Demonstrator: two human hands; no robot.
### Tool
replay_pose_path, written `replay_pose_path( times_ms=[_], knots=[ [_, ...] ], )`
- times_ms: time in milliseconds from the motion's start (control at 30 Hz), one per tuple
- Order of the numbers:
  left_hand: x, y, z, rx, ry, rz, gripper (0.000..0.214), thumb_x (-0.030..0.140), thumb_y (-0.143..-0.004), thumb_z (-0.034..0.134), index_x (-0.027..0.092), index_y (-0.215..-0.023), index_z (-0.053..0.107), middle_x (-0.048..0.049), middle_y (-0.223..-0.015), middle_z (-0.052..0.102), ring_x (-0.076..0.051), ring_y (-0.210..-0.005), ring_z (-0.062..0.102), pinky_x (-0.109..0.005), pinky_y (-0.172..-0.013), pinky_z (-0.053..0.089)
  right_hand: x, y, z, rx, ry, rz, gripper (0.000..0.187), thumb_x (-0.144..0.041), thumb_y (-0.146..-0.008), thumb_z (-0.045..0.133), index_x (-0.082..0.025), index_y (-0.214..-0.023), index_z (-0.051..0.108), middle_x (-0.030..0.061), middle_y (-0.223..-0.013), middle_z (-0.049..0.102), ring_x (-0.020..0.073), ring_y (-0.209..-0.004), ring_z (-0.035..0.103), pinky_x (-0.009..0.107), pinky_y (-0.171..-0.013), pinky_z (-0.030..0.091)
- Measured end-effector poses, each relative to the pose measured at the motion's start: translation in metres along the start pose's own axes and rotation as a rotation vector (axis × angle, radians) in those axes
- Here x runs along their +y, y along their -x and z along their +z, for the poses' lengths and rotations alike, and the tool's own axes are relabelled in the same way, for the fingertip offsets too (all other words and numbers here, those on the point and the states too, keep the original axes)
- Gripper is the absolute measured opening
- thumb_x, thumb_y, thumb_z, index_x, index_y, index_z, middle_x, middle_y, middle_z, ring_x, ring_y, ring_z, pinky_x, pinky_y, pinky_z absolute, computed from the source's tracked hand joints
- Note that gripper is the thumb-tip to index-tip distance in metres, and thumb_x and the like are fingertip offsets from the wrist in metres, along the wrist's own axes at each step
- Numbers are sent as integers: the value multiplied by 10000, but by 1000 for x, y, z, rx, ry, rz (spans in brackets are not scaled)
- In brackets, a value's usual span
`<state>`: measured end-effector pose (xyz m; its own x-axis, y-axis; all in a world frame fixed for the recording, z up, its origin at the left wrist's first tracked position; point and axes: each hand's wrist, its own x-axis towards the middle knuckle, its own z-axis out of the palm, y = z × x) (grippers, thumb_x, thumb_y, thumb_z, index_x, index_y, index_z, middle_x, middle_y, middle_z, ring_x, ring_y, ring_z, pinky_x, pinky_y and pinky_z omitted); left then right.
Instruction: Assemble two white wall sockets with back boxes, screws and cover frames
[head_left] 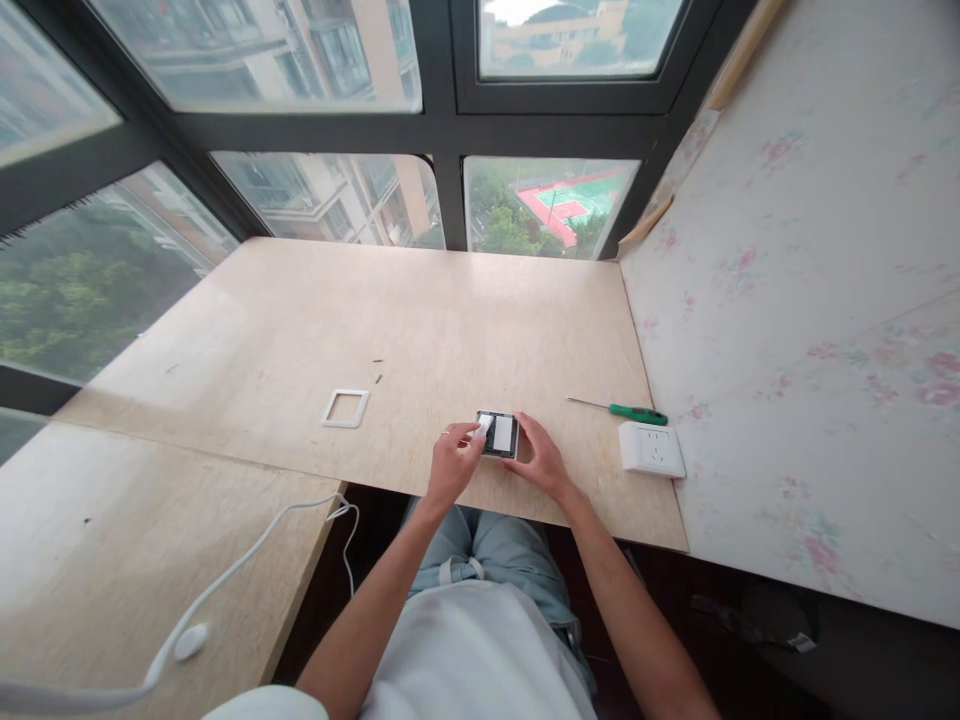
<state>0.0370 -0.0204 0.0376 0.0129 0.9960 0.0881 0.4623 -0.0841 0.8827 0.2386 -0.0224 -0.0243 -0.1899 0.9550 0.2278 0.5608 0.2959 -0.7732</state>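
A light switch (504, 434) with a dark inner frame and white rockers lies on the wooden tabletop in front of me. My right hand (541, 458) grips its right side, thumb at the near edge and fingers at the far corner. At the switch's left half, my left hand (454, 460) pinches a small white rocker plate (484, 426), which looks tilted over the dark frame. Whether that plate is seated or loose I cannot tell. Left of both hands lies a white square cover frame (346, 408).
A green-handled screwdriver (637, 413) lies at the right, just beyond a white socket box (651, 450) by the wallpapered wall. Two small screws (379, 379) rest past the cover frame. A white cable (247, 555) crosses the left tabletop, and windows border the far edge.
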Motion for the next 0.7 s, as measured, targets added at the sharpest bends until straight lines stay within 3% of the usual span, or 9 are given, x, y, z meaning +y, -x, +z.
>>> replay_pose_path(
  times_ms=[200, 400, 700],
  knots=[
    [-2, 3, 8, 16, -268, 186, 177, 200, -876, 625, 190, -1014, 736, -107, -1024, 674, -211, -924, 642, -364, -851, 530, -1, 2, 0, 29, 6, -22, 879, -531, -740, 756, -224, -1480, 392, 161, -1452, 489, 324, -1363, 446, 510, -1127, 388],
    [1, 8, 12, 7, -387, 236, 187, 230, -899, 610, 201, -1033, 737, -106, -1034, 643, -188, -838, 613, -347, -807, 527, -3, 2, -1, 45, -12, -40, 812, -536, -757, 737, -226, -1449, 446, 156, -1428, 507, 316, -1346, 460, 498, -1126, 390],
    [2, 3, -2, -169, -385, 283, 245, 258, -932, 522, 222, -1085, 710, -125, -1139, 589, -195, -854, 612, -363, -824, 539, -6, 0, -3, 6, -11, -12, 859, -608, -742, 720, -243, -1461, 424, 151, -1445, 488, 327, -1354, 446, 516, -1130, 373]
  ],
)
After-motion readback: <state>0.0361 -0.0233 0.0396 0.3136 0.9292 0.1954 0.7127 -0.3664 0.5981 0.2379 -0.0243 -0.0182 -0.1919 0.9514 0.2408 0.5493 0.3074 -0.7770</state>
